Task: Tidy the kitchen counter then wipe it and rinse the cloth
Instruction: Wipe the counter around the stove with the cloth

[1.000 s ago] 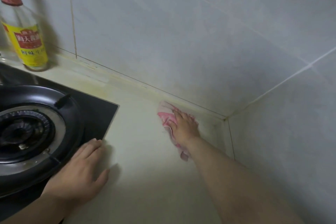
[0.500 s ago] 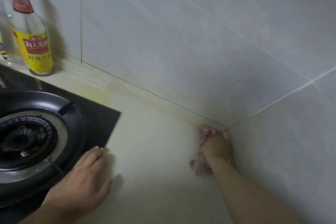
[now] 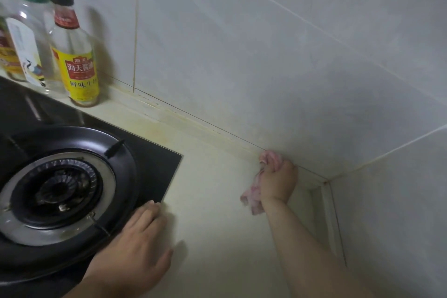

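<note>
— What is held in the grip?
— A pink cloth [image 3: 251, 198] is bunched in the right hand [image 3: 279, 181]. The fingers are curled round it, and a loose tail hangs out by the wrist. The wad is pressed against the raised lip at the back edge of the tabletop [image 3: 212, 189], near the back right corner.
— Which way is the work laid from there?
— It is judged to run leftward along that back edge (yellowish staining can be made out on the lip), so the stroke's long axis would be set parallel with the wall.
— Is the other hand needed?
— Probably not. The left hand [image 3: 137, 244] is laid flat, fingers straight, on the tabletop beside the near corner of the black hob [image 3: 154, 159]. It is well apart from the cloth, so the right is far nearer. A soy sauce bottle [image 3: 77, 55] and a clear bottle [image 3: 29, 38] are stood at the back edge behind the hob, where such a stroke would be blocked.
</note>
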A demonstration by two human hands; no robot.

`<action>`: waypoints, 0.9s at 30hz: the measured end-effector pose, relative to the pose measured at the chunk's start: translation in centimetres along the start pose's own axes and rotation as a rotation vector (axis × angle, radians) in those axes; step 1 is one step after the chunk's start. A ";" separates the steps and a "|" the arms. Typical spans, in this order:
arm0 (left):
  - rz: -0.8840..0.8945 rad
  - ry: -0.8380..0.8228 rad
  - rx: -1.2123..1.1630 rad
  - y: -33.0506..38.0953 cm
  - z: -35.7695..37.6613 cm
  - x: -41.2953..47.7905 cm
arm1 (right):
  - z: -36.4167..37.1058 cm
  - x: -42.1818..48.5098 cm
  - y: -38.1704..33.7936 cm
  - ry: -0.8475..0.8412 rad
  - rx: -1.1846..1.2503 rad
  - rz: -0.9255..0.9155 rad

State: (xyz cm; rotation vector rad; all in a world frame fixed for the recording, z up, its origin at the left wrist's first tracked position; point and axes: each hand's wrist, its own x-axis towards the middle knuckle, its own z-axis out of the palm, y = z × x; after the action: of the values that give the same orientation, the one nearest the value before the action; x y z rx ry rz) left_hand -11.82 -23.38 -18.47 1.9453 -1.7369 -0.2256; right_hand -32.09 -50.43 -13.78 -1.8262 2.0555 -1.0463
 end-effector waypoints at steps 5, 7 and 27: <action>0.030 0.002 0.030 0.0 0.1 0.0 | 3.5 -3.2 -5.1 -0.103 0.046 -0.179; 0.040 -0.004 0.042 -0.3 0.3 0.0 | 5.2 -4.4 -7.3 -0.131 0.068 -0.228; 0.011 -0.006 0.023 0.4 -0.3 0.4 | 1.8 -6.1 -5.8 -0.468 -0.031 -0.508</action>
State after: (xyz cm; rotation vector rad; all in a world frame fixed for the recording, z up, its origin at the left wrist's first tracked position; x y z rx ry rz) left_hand -11.96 -23.70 -17.96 1.9529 -1.7610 -0.2082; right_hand -25.10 -45.39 -13.33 -2.3966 1.3830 -0.5882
